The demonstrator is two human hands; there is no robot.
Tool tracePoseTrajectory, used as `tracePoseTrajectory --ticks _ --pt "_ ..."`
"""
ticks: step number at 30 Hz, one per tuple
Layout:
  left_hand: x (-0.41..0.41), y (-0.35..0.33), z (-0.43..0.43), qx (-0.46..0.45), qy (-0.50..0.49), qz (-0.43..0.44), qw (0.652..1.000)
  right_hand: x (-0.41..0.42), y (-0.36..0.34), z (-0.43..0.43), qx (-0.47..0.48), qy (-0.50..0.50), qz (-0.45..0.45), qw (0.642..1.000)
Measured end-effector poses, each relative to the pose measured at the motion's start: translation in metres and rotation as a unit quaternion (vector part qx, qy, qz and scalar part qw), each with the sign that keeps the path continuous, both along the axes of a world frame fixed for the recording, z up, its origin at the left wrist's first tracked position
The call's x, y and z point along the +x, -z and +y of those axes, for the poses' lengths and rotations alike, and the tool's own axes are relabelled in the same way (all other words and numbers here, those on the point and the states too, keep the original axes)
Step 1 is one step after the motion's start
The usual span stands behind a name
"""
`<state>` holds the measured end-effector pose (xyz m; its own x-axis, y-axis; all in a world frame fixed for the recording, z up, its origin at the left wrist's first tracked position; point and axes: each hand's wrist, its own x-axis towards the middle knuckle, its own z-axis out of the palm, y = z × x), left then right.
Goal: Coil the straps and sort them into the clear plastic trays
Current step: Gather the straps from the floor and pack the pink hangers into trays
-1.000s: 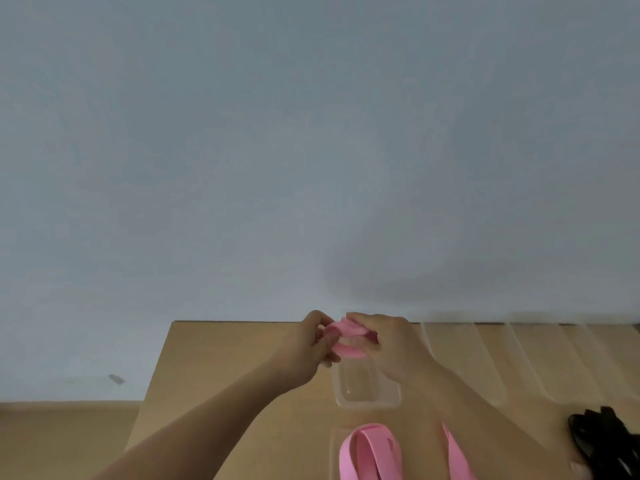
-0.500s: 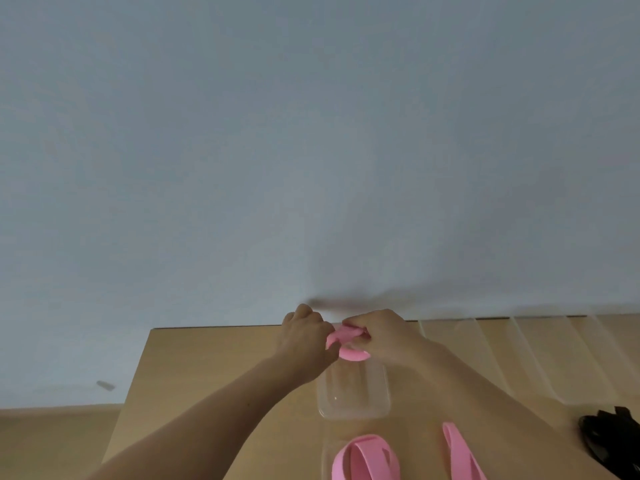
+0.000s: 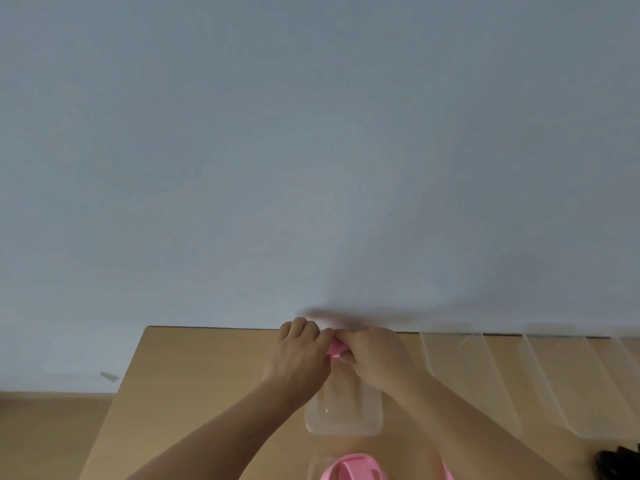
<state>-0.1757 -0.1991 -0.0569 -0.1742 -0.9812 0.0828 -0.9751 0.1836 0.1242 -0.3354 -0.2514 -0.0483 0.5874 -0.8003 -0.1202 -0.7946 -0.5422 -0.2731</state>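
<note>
A small pink strap coil (image 3: 335, 349) is held between both hands near the far edge of the wooden table (image 3: 194, 382). My left hand (image 3: 298, 355) grips it from the left and my right hand (image 3: 372, 356) pinches it from the right; most of the coil is hidden by fingers. Just below the hands lies a clear plastic tray (image 3: 346, 410) with nothing visible in it. Another clear tray (image 3: 313, 465) at the bottom edge holds a larger coiled pink strap (image 3: 353, 471).
Several long clear plastic trays (image 3: 502, 379) lie side by side on the right of the table. A dark bundle of black straps (image 3: 620, 462) sits at the bottom right corner. A pale blue wall stands right behind the table.
Both hands have moved with the pink coil farther toward the table's back edge and closed tighter on it, so less of the coil shows. The view has shifted slightly.
</note>
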Motion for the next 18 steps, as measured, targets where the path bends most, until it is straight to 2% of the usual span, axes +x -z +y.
tracePoseTrajectory --ticks 3,7,12,18 --pt "-0.001 0.000 -0.004 -0.007 0.004 -0.030 1.000 -0.001 0.007 0.000 -0.026 -0.007 -0.007 1.000" --pt "0.000 -0.001 -0.007 0.019 0.017 -0.076 0.997 -0.005 0.013 0.014 -0.080 -0.023 0.042 0.996" --pt "-0.004 -0.002 -0.007 0.019 0.014 -0.121 0.992 -0.010 0.010 0.027 -0.200 -0.005 -0.004 0.980" --pt "-0.006 -0.013 -0.008 0.002 0.011 -0.152 0.988 -0.011 0.003 0.023 -0.224 0.015 0.036 0.974"
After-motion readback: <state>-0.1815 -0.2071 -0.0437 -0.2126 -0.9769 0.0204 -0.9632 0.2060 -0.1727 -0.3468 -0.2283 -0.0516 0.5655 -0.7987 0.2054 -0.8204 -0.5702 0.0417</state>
